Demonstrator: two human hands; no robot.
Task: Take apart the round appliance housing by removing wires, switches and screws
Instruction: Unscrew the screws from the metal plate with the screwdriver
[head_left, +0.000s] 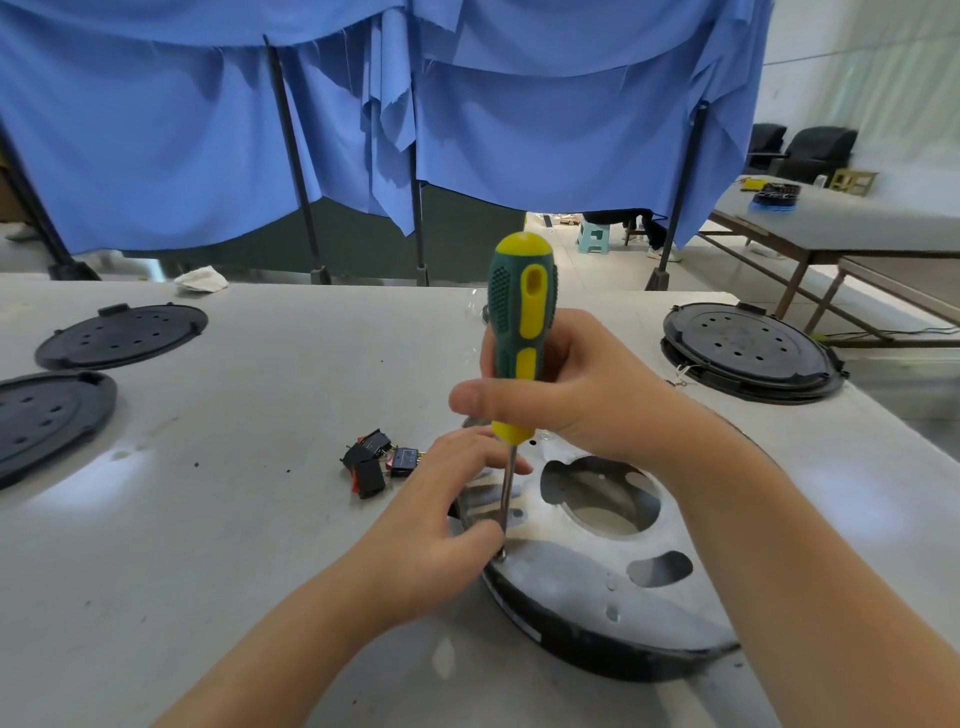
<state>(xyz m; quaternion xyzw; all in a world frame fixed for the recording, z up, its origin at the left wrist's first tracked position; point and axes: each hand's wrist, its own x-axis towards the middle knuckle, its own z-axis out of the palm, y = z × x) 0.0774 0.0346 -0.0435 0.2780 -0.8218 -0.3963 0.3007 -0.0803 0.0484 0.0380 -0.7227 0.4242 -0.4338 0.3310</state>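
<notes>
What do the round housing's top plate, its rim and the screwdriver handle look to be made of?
The housing's top plate looks like dull, matte sheet metal: grey, with cleanly cut holes and soft glare. Its rim looks like black plastic with a slight sheen, though painted metal is possible. The screwdriver handle, gripped by the right hand, looks like green and yellow moulded plastic with a dimpled, probably rubbery grip; its shaft is bright metal.

Both bare forearms reach forward and inward. The right hand (561, 395) is raised, fingers and thumb curled tight in a grip, while the left hand (441, 519) sits lower, fingertips pinched together.
</notes>
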